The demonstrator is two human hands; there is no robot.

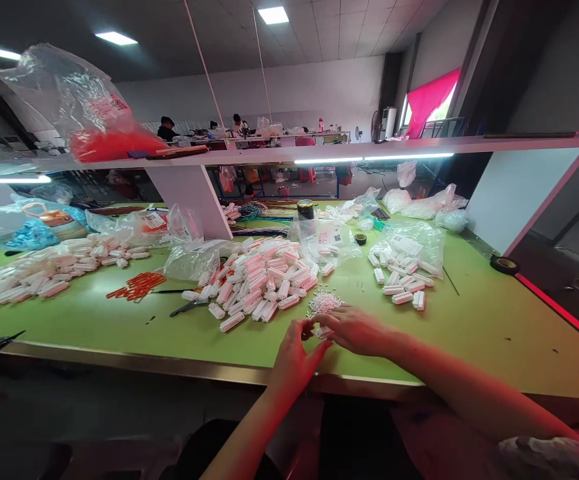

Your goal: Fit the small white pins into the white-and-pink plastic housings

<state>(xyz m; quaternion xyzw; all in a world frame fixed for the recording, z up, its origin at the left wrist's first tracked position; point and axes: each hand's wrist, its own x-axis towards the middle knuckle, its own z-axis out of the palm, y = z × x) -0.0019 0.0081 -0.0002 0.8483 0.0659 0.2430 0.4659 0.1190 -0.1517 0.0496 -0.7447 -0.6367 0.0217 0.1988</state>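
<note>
Green workbench, both hands' fingers, left hand and right hand, pinched on one small white part beside white pellets.

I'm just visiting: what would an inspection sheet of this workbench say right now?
Surface: green table, metal front edge.
Job's things: small white part pinched between both hands; tiny white bits just behind.
Clutter: white-and-pink piece heap, smaller group, orange strips, plastic bags, tape roll.
Grippers: left hand and right hand meet at the part.
Cables: coiled wires at back.
Surroundings: shelf, people seated far off.
</note>
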